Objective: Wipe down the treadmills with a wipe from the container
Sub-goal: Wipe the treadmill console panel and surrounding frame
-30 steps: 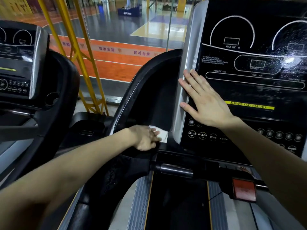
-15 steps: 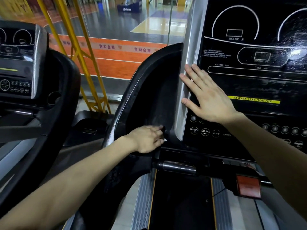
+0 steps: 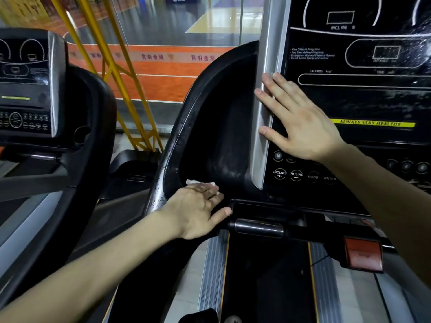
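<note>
- White crumpled wipe (image 3: 200, 183) lies on the bottom lip of the black moulded side pocket (image 3: 221, 136), left of and below the treadmill's glossy black console panel (image 3: 361, 101); only its far edge shows past the fingers
- Left hand (image 3: 198, 210) lies over the wipe, fingers nearly straight, pressing rather than pinching, thumb spread toward the panel's lower edge; likely so the palm can drag the wipe along the curved lip
- Right hand (image 3: 300, 127) rests flat and released, fingers splayed, across the panel's left part and its silver edge strip (image 3: 265, 54); probably a brace while leaning in
- The panel's upper right shows wet speckles; I judge it already wiped
- A second treadmill's console (image 3: 25, 89) stands well left of the panel; probably next in line
</note>
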{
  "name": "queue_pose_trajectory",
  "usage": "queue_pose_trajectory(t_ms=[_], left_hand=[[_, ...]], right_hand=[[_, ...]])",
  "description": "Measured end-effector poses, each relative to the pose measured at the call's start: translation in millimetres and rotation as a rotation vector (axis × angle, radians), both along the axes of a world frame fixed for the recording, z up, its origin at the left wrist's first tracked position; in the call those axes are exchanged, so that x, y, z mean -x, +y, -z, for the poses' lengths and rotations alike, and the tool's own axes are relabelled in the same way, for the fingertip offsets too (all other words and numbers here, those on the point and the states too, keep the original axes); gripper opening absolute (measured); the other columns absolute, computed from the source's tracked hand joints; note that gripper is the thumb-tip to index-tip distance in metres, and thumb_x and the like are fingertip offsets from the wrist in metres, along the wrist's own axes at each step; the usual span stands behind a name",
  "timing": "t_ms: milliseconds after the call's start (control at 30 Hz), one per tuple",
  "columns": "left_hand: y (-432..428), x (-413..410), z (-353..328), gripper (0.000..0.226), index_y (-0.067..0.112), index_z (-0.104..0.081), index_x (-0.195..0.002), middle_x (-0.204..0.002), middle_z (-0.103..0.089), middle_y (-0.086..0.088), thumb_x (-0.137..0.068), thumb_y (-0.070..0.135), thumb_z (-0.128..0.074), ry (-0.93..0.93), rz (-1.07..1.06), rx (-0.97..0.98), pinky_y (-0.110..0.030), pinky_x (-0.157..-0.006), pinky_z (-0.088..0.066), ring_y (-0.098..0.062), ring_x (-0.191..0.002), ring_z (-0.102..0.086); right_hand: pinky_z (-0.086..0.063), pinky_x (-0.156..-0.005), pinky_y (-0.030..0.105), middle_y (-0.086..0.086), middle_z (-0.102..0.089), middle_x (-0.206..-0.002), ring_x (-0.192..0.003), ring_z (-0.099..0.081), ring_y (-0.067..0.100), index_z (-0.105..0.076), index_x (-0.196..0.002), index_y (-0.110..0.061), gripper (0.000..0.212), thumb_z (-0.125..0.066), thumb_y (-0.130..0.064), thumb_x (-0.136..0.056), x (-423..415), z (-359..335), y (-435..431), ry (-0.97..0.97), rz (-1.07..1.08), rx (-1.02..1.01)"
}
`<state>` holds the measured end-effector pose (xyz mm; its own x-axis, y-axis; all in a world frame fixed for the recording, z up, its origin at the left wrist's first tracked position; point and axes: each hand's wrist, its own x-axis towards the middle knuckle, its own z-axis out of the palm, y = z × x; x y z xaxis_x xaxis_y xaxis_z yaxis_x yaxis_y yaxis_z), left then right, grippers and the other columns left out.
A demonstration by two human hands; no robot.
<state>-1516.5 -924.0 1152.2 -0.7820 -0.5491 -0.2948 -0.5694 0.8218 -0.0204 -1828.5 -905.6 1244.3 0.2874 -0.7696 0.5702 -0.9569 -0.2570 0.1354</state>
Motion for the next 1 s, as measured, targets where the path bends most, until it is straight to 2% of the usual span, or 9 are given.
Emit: queue_pose_trajectory(t_ms=[100, 200, 300, 400, 500, 567, 767, 900, 1000], left_hand=[[-22.3, -6.2, -10.9, 0.102, 0.023, -0.036, -0.168, -0.175, -0.030, -0.002, -0.093, 0.071, 0.015, -0.138, 0.046, 0.182, -0.040, -0.134, -0.013, -0.016, -0.165, -0.018], [-61.5, 30.9, -7.3, 0.087, 0.015, -0.025, -0.170, -0.179, -0.015, -0.005, -0.105, 0.065, 0.004, -0.280, -0.022, 0.347, -0.045, -0.134, -0.003, -0.022, -0.167, -0.005], [-49.1, 47.1, -5.9, 0.091, 0.011, -0.029, -0.169, -0.179, -0.017, -0.009, -0.105, 0.065, 0.006, -0.300, -0.085, 0.233, -0.049, -0.132, -0.005, -0.028, -0.166, -0.006], [-4.3, 11.6, -24.8, 0.081, 0.020, -0.035, -0.168, -0.178, -0.023, 0.001, -0.109, 0.066, -0.003, -0.199, -0.075, -0.069, -0.044, -0.135, -0.008, -0.015, -0.166, -0.009], [-19.2, 1.5, -26.3, 0.083, 0.026, -0.042, -0.165, -0.174, -0.032, 0.004, -0.105, 0.069, -0.001, -0.144, -0.090, 0.050, -0.044, -0.134, -0.016, -0.018, -0.164, -0.022], [-39.3, 20.0, -9.4, 0.079, 0.023, -0.036, -0.167, -0.177, -0.025, 0.000, -0.108, 0.064, -0.004, -0.168, -0.082, 0.131, -0.044, -0.134, -0.010, -0.022, -0.165, -0.016], [17.9, 7.0, -4.4, 0.079, 0.024, -0.026, -0.171, -0.178, -0.012, 0.007, -0.107, 0.065, -0.008, 0.089, -0.048, -0.093, -0.024, -0.132, 0.005, -0.005, -0.165, -0.004], [16.8, 26.6, 3.8, 0.072, 0.029, -0.030, -0.170, -0.177, -0.020, 0.011, -0.110, 0.065, -0.014, 0.161, -0.116, -0.126, -0.028, -0.134, -0.006, -0.003, -0.163, -0.011], [21.5, 48.9, 11.0, 0.068, 0.026, -0.024, -0.172, -0.179, -0.015, 0.006, -0.113, 0.060, -0.020, 0.114, -0.091, -0.100, -0.029, -0.134, -0.005, -0.005, -0.165, -0.006]], right_hand=[[-0.019, -0.131, 0.052, 0.005, -0.011, -0.178, -0.165, -0.006, 0.025, -0.024, -0.169, -0.015, 0.075, -0.059, -0.043, -0.108, 0.2, 0.4, -0.9, -0.008, -0.003, 0.008], [-0.019, -0.132, 0.052, 0.004, -0.010, -0.179, -0.165, -0.006, 0.024, -0.023, -0.169, -0.017, 0.076, -0.059, -0.043, -0.108, 1.6, 0.2, 0.2, -0.011, 0.000, 0.004], [-0.019, -0.132, 0.051, 0.003, -0.009, -0.179, -0.165, -0.006, 0.023, -0.022, -0.169, -0.018, 0.075, -0.057, -0.045, -0.109, 1.8, 0.0, -1.2, -0.002, -0.005, 0.006], [-0.019, -0.132, 0.051, 0.003, -0.008, -0.179, -0.165, -0.005, 0.022, -0.021, -0.170, -0.019, 0.075, -0.055, -0.047, -0.109, 1.6, 1.4, -2.8, -0.001, -0.004, 0.003], [-0.018, -0.132, 0.051, 0.003, -0.007, -0.179, -0.165, -0.004, 0.022, -0.020, -0.170, -0.019, 0.075, -0.054, -0.048, -0.109, 1.7, 3.3, -3.2, 0.007, 0.005, 0.011], [-0.018, -0.132, 0.051, 0.003, -0.006, -0.179, -0.166, -0.004, 0.022, -0.019, -0.170, -0.019, 0.075, -0.054, -0.048, -0.109, 2.1, 1.1, -2.6, 0.010, -0.002, 0.005], [-0.018, -0.132, 0.050, 0.002, -0.005, -0.179, -0.166, -0.003, 0.022, -0.018, -0.170, -0.020, 0.076, -0.052, -0.050, -0.109, 2.0, 2.1, -4.0, 0.017, 0.000, 0.002], [-0.018, -0.132, 0.051, 0.003, -0.006, -0.179, -0.166, -0.004, 0.023, -0.019, -0.170, -0.020, 0.076, -0.053, -0.050, -0.109, 2.7, 2.4, -3.2, 0.005, 0.000, 0.014], [-0.018, -0.132, 0.051, 0.002, -0.007, -0.179, -0.166, -0.004, 0.022, -0.020, -0.170, -0.020, 0.076, -0.054, -0.049, -0.109, 1.6, 2.6, -2.8, -0.008, -0.014, 0.008]])
